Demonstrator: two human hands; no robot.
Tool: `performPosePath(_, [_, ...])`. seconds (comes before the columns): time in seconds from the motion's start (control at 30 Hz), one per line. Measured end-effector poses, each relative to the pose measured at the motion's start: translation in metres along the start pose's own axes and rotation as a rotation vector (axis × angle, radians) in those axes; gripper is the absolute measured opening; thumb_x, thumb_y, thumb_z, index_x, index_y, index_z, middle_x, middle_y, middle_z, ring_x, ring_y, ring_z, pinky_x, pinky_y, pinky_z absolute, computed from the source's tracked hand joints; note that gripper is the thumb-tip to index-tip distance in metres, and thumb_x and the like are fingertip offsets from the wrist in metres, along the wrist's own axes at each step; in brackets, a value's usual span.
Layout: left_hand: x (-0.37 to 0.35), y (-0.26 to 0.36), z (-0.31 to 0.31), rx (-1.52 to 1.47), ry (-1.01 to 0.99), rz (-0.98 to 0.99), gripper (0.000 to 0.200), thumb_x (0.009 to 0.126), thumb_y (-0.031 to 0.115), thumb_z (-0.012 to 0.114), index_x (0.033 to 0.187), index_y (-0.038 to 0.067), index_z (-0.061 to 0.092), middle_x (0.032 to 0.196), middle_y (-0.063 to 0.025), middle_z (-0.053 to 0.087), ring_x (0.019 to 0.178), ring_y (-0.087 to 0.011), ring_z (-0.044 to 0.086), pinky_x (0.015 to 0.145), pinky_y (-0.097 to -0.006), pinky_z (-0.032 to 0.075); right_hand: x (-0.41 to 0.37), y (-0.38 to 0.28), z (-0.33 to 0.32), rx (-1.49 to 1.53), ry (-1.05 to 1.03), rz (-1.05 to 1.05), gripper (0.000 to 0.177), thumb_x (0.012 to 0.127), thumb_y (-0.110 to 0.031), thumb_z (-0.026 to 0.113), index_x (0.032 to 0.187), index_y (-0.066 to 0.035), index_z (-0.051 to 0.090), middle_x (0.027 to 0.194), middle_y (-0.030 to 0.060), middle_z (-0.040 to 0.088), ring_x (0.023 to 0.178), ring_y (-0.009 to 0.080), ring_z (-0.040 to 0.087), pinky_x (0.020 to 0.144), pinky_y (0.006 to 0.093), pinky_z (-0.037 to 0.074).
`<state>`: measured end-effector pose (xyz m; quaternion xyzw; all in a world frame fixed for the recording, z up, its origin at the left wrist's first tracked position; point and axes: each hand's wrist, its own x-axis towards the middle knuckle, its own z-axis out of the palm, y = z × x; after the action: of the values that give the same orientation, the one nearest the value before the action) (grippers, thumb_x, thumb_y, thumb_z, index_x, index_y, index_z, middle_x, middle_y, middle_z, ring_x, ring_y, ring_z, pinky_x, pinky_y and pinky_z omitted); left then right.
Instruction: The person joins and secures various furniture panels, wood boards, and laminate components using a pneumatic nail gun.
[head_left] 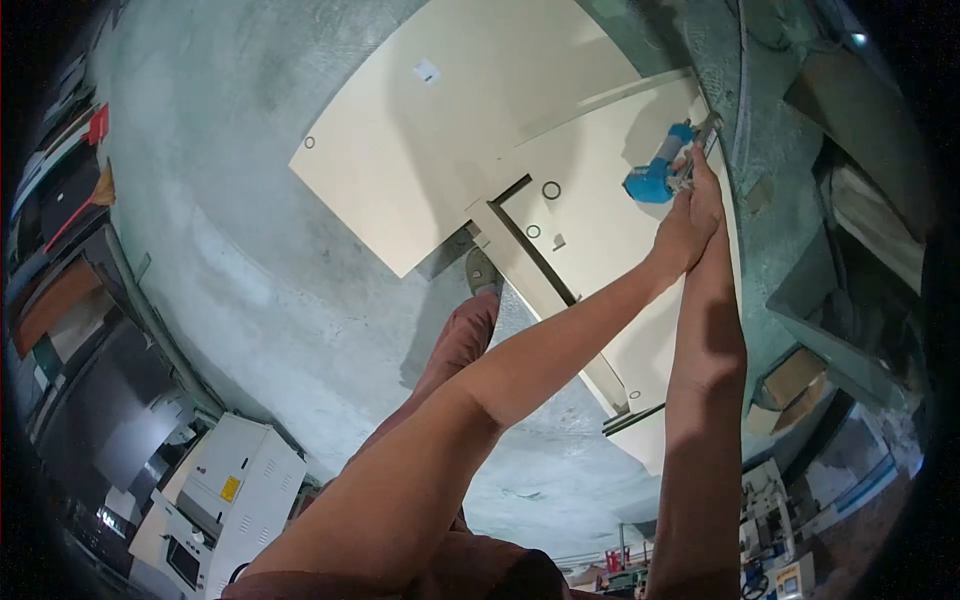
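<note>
A blue and grey nail gun (pixel 655 178) is on its side over the cream panel (pixel 600 215), near the panel's right edge. My right hand (pixel 707 192) is closed on its metal magazine side, fingers pointing up along it. Just below and left, my left hand (pixel 682 232) is closed near the tool's nose, its fingertips partly hidden behind the right hand. The two wrists nearly touch. Several small dark rings (pixel 551 190) and a small offcut (pixel 559 242) lie on the panel to the left of my hands.
A larger cream board (pixel 450 120) lies on the floor beyond the panel. My shoe (pixel 481 270) stands by the panel's left edge. A grey-white machine cabinet (pixel 235 480) is at lower left. At right are a cardboard box (pixel 790 390) and a grey bin (pixel 840 320).
</note>
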<state>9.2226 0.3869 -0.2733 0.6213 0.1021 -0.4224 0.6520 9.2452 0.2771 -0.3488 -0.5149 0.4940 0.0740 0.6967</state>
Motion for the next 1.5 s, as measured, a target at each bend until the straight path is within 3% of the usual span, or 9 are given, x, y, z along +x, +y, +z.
performPosePath(0.27, [-0.13, -0.064, -0.04, 0.014, -0.016, -0.175, 0.067, 0.079, 0.03, 0.055, 0.129, 0.001, 0.021, 0.111, -0.0263, 0.047, 0.103, -0.0326, 0.049, 0.086, -0.0339, 0.038, -0.132, 0.08, 0.043, -0.239, -0.01, -0.087, 0.029, 0.083, -0.033, 0.052, 0.071, -0.008, 0.047, 0.063, 0.0016, 0.047, 0.051, 0.0109, 0.044, 0.047, 0.0245, 0.037])
performPosePath(0.33, [-0.176, -0.068, -0.06, 0.032, -0.028, -0.168, 0.068, 0.079, 0.03, 0.053, 0.128, -0.002, 0.017, 0.115, -0.0301, 0.043, 0.107, -0.0379, 0.045, 0.09, -0.0378, 0.035, -0.166, 0.123, 0.045, -0.289, -0.014, -0.182, 0.027, 0.083, -0.03, 0.053, 0.07, -0.007, 0.044, 0.06, 0.0009, 0.046, 0.049, 0.0097, 0.043, 0.044, 0.0232, 0.036])
performPosePath(0.53, [-0.3, -0.138, -0.096, -0.05, -0.098, -0.367, 0.073, 0.076, 0.033, 0.052, 0.129, -0.002, 0.016, 0.117, -0.0297, 0.04, 0.107, -0.0378, 0.045, 0.089, -0.0372, 0.037, -0.293, 0.22, 0.055, -0.241, -0.121, 0.05, 0.024, 0.082, -0.025, 0.053, 0.073, -0.005, 0.044, 0.056, 0.0028, 0.046, 0.046, 0.0114, 0.044, 0.043, 0.0239, 0.036])
performPosePath(0.77, [-0.422, -0.127, -0.159, -0.05, -0.214, -0.513, 0.073, 0.075, 0.033, 0.052, 0.129, -0.002, 0.017, 0.116, -0.0266, 0.042, 0.102, -0.0358, 0.049, 0.082, -0.0374, 0.042, -0.412, 0.302, 0.062, -0.187, -0.047, 0.064, 0.026, 0.08, -0.027, 0.056, 0.078, -0.003, 0.045, 0.057, 0.0036, 0.047, 0.048, 0.0122, 0.045, 0.044, 0.0249, 0.037])
performPosePath(0.93, [-0.491, -0.125, -0.186, -0.058, -0.314, -0.57, 0.073, 0.075, 0.032, 0.052, 0.129, -0.002, 0.017, 0.116, -0.0249, 0.042, 0.099, -0.0342, 0.05, 0.077, -0.0372, 0.046, -0.472, 0.328, 0.083, -0.142, 0.021, 0.064, 0.026, 0.08, -0.027, 0.057, 0.079, -0.004, 0.046, 0.06, 0.0024, 0.046, 0.052, 0.0111, 0.045, 0.045, 0.0236, 0.035])
performPosePath(1.0, [-0.507, -0.129, -0.202, -0.104, -0.276, -0.564, 0.072, 0.074, 0.029, 0.054, 0.129, -0.001, 0.017, 0.117, -0.0217, 0.041, 0.097, -0.0312, 0.051, 0.061, -0.0364, 0.051, -0.49, 0.333, 0.103, -0.104, 0.071, 0.045, 0.025, 0.08, -0.026, 0.057, 0.08, -0.005, 0.045, 0.062, 0.0025, 0.047, 0.053, 0.0109, 0.045, 0.046, 0.0232, 0.035])
performPosePath(1.1, [-0.525, -0.134, -0.231, -0.075, -0.273, -0.504, 0.073, 0.072, 0.027, 0.056, 0.128, 0.0, 0.017, 0.119, -0.0208, 0.038, 0.098, -0.0316, 0.05, 0.054, -0.0384, 0.052, -0.518, 0.334, 0.135, -0.039, 0.089, 0.072, 0.028, 0.08, -0.029, 0.057, 0.08, -0.004, 0.043, 0.063, 0.0032, 0.047, 0.052, 0.0116, 0.046, 0.046, 0.0248, 0.038])
performPosePath(1.3, [-0.55, -0.109, -0.312, -0.024, -0.367, -0.554, 0.072, 0.073, 0.026, 0.056, 0.128, -0.002, 0.018, 0.12, -0.0206, 0.038, 0.103, -0.0308, 0.047, 0.07, -0.0372, 0.049, -0.55, 0.344, 0.211, -0.017, 0.163, 0.032, 0.029, 0.079, -0.029, 0.057, 0.082, -0.003, 0.043, 0.062, 0.0046, 0.048, 0.052, 0.0121, 0.046, 0.046, 0.0255, 0.04])
performPosePath(1.5, [-0.57, -0.055, -0.442, -0.029, -0.552, -0.514, 0.066, 0.073, 0.021, 0.057, 0.123, -0.006, 0.021, 0.112, -0.0201, 0.043, 0.091, -0.0301, 0.053, 0.056, -0.0389, 0.05, -0.593, 0.33, 0.335, 0.027, 0.278, 0.059, 0.025, 0.081, -0.027, 0.055, 0.081, -0.004, 0.044, 0.066, 0.0047, 0.05, 0.054, 0.0145, 0.047, 0.05, 0.0275, 0.041])
